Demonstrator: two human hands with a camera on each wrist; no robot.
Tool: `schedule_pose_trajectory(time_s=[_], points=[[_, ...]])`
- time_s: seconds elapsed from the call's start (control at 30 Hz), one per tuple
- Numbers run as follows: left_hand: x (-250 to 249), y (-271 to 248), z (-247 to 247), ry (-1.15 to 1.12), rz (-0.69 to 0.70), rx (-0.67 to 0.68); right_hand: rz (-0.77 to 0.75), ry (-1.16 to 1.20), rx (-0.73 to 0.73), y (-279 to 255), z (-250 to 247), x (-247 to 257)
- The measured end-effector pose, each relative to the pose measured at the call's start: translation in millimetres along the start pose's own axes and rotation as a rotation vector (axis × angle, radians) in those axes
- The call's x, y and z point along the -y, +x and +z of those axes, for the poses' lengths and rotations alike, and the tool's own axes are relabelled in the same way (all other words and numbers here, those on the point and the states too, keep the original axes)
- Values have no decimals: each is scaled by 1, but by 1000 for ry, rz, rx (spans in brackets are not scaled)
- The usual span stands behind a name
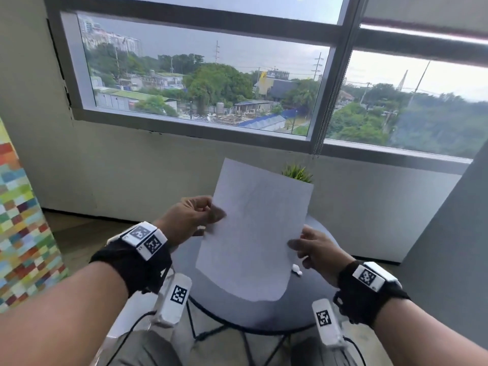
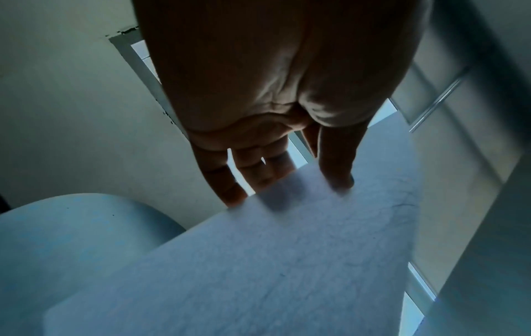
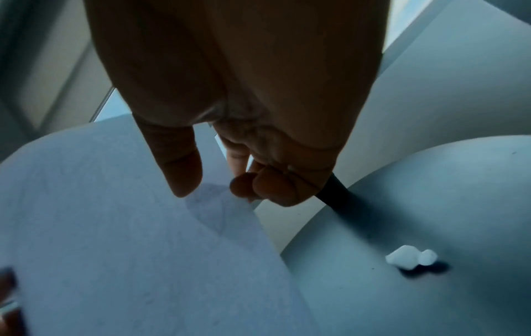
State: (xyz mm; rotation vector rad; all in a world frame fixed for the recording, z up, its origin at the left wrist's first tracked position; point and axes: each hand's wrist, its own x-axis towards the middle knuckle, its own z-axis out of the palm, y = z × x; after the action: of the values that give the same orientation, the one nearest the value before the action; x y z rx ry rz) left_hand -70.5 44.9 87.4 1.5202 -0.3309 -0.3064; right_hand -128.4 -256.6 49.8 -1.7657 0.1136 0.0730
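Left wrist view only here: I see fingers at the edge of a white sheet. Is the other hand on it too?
Observer: Yes. The right hand pinches the right edge of the sheet, lower down than the left hand on the left edge.
Operator: Is that right hand holding anything else?
Observer: A thin black stick pokes out from under its curled fingers; I cannot tell whether it is a pen or a pencil.
Operator: Anything lying on the table near it?
Observer: A small white lump lies on the round table, apart from the sheet.
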Motion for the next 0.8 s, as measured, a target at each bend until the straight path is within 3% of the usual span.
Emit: schedule_pose_trajectory(time_s=[0.13, 0.3, 0.43, 0.53, 0.7, 0.8], points=[[9, 0, -12, 18, -21, -38, -125, 53, -28, -10, 7, 10], [18, 7, -17, 41, 39, -220, -440, -297, -280, -13, 9, 27], [24, 11, -14, 84, 102, -307, -544, -417, -353, -12, 10, 22], [36, 5, -8, 94, 61, -257, -527, -375, -351, -13, 7, 17], [32, 7, -13, -125, 59, -239, -250, -448, -99, -11, -5, 11], [31, 9, -7, -91, 81, -237, -238, -515, -170, -9, -7, 6]])
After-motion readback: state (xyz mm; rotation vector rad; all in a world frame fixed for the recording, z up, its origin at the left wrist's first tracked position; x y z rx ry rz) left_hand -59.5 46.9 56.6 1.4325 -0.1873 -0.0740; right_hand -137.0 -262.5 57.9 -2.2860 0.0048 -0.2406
